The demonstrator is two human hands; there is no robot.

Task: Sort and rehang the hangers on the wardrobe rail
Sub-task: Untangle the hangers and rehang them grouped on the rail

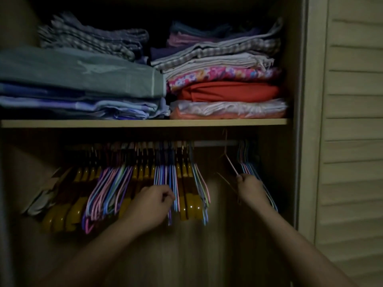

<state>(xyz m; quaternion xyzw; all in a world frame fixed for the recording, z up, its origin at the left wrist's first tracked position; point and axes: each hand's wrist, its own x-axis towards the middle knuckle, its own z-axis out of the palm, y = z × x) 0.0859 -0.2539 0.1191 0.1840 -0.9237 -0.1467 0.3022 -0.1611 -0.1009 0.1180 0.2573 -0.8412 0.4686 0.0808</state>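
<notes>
A metal rail (215, 143) runs under the shelf, crowded on its left with thin coloured wire hangers (107, 187) and thick amber plastic hangers (188, 201). A small bunch of thin hangers (248, 162) hangs at the rail's right end. My left hand (153, 206) has its fingers curled at a group of blue and pink thin hangers (173, 183). My right hand (251, 188) pinches the arm of a single pink thin hanger (231, 164) whose hook sits by the bare stretch of rail.
A wooden shelf (145, 123) above the rail carries stacks of folded clothes (226, 85) and bedding (78, 79). A louvred wardrobe door (352, 121) stands open on the right. The wardrobe's back panel (219, 235) shows below the hangers. The light is dim.
</notes>
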